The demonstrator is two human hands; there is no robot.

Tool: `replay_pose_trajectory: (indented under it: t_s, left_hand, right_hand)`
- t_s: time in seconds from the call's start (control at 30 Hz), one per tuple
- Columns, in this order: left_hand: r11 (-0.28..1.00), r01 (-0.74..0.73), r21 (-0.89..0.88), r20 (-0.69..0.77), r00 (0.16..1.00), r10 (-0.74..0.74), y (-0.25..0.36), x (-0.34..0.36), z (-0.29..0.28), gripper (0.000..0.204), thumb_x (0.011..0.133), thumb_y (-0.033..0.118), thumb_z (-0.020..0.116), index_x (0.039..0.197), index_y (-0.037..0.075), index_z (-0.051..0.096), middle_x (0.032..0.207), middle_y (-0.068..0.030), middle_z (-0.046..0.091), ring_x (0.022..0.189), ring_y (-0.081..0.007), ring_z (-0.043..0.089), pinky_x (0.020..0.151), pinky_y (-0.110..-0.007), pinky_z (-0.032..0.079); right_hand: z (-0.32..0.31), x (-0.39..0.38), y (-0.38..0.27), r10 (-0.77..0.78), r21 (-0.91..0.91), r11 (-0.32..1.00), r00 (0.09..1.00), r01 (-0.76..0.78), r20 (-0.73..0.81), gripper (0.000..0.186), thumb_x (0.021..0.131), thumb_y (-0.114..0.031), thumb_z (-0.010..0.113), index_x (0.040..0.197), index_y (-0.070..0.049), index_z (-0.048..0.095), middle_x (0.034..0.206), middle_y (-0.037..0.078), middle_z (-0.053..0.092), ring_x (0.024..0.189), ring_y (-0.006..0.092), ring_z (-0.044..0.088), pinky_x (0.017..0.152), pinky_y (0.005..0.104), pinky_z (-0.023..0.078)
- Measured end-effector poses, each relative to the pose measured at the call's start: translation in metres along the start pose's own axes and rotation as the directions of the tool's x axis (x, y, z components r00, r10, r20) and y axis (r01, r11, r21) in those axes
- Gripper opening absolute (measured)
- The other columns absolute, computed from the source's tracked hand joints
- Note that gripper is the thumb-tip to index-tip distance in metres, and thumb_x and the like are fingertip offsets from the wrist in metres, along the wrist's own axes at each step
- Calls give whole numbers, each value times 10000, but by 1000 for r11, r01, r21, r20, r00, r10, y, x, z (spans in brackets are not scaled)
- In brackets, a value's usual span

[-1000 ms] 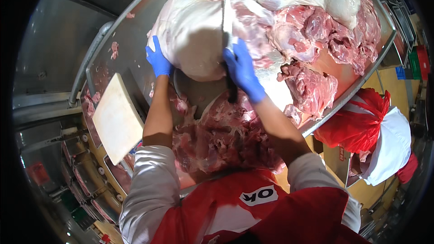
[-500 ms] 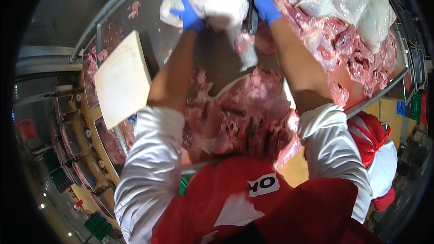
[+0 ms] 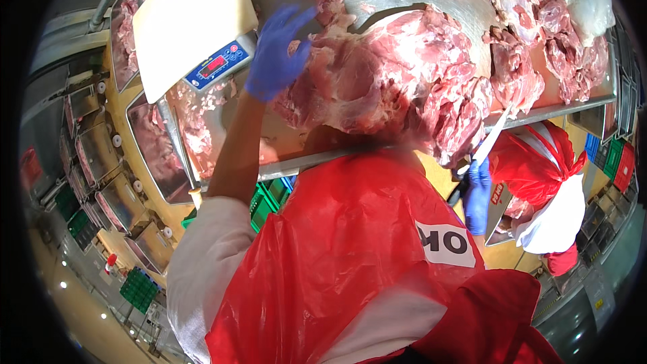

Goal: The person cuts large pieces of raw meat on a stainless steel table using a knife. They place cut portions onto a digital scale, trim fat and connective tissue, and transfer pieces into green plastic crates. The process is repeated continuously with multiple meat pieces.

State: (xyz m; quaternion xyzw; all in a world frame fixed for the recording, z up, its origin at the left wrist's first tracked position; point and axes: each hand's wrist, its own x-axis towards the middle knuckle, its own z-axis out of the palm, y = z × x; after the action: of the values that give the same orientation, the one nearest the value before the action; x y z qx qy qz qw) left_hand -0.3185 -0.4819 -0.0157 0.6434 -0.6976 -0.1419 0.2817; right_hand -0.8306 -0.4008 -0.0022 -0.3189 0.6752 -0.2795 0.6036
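Note:
My left hand (image 3: 280,54), in a blue glove, is slightly blurred at the left edge of a large slab of raw meat (image 3: 377,67). Its fingers are stretched apart, and it seems to touch the meat. The slab lies on the metal table near its front edge, with loose flaps at its right side. Low at the right, beside the table edge, my gloved right hand (image 3: 478,195) grips the dark handle of a knife (image 3: 493,138). The blade points up and away, its tip near another piece of meat (image 3: 515,74).
A pale board (image 3: 192,20) rests over a scale with a blue panel (image 3: 219,65) on the left. More meat (image 3: 559,20) is piled at the far right. Another person in a red apron (image 3: 539,168) stands close on the right. The metal table rim (image 3: 290,164) runs before me.
Both hands have come back from the far white-skinned piece toward me. The left is now at the near slab; the right has brought the knife down beside the table edge. The view has shifted nearer.

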Motion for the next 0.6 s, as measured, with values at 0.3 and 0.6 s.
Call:
replay_pose_trajectory:
  t_s: [0.3,0.6]
  left_hand:
    - [136,560,-817,178,470,-865,-42,-162,39,590,908,231,702,1423,41,484,1371,-132,558,1208,-319,579,1011,-430,487]
    - [-188,354,-916,399,758,-517,-25,-101,36,559,904,189,693,1408,72,485,1307,-92,599,1184,-239,600,1003,-391,523]
  right_hand:
    - [46,84,0,-415,64,908,910,414,-6,478,1036,-146,552,1480,-20,431,1025,-46,538,832,49,449,732,217,398]
    - [59,166,-59,-509,-74,850,850,521,138,368,1024,-191,588,1370,-68,571,1038,-103,569,909,18,467,826,197,401]
